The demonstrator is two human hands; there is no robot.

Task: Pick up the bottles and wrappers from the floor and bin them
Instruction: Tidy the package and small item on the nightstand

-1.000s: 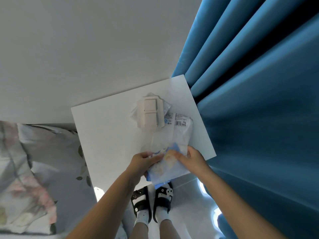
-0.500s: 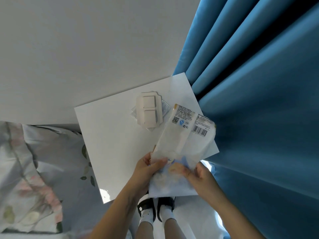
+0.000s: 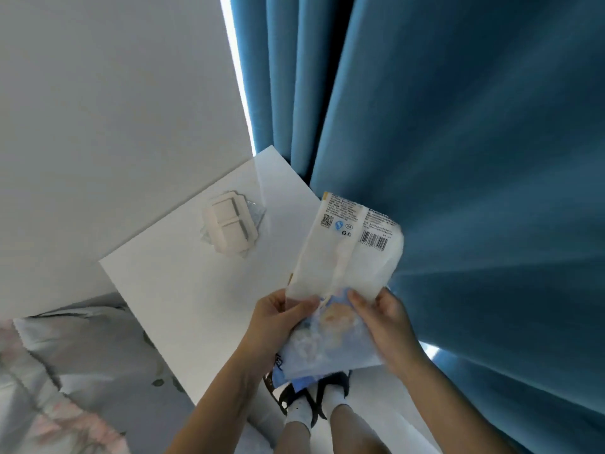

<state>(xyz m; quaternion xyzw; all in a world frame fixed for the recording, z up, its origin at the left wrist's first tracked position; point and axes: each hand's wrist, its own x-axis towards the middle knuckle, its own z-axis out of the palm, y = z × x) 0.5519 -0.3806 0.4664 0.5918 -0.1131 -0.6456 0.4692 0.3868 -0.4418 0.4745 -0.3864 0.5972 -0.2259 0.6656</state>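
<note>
I hold a white and blue plastic wrapper [image 3: 347, 257] with a barcode and a QR code upright in front of me, above the near right corner of a white bedside table [image 3: 170, 290]. My left hand [image 3: 278, 322] pinches its lower left side with thumb on front. My right hand [image 3: 383, 319] pinches its lower right side. The wrapper's blue printed bottom hangs below both hands. A beige moulded tray [image 3: 230, 226] lies on a clear wrapper [image 3: 257, 209] on the tabletop, beyond my hands.
A blue curtain [image 3: 458, 158] hangs close on the right. A grey wall [image 3: 114, 93] is behind the table. A floral bedcover [image 3: 65, 371] lies to the left. My feet in black sandals [image 3: 314, 401] stand on the pale floor below.
Both hands have lifted the wrapper off the tabletop and raised it to the right, toward the curtain. The view has tilted upward. The beige tray stayed on the table.
</note>
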